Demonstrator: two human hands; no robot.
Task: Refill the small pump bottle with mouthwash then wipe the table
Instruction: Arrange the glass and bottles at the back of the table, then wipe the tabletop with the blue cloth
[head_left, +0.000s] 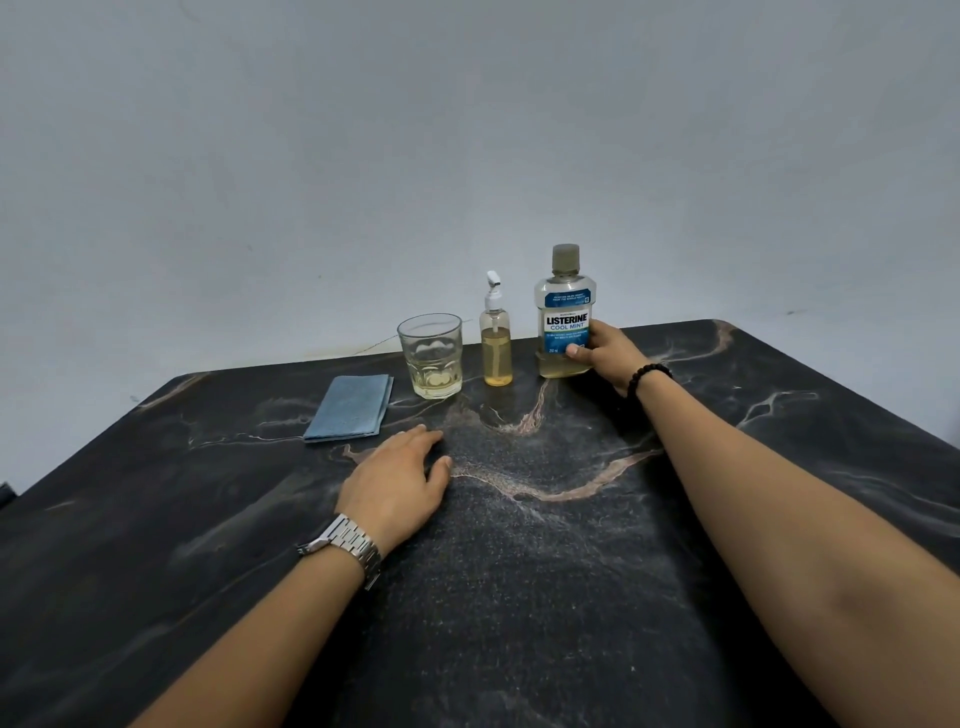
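A mouthwash bottle (565, 317) with a blue label and a grey cap stands upright near the far edge of the dark marbled table (519, 571). My right hand (610, 353) is wrapped around its lower right side. To its left stands the small clear pump bottle (496, 345), holding yellowish liquid, its white pump head on. A folded blue cloth (350, 408) lies flat further left. My left hand (400, 483) rests palm down on the table, fingers apart, holding nothing.
A drinking glass (431, 356) with a little yellowish liquid stands between the cloth and the pump bottle. A plain grey wall (467, 156) rises just behind the table's far edge.
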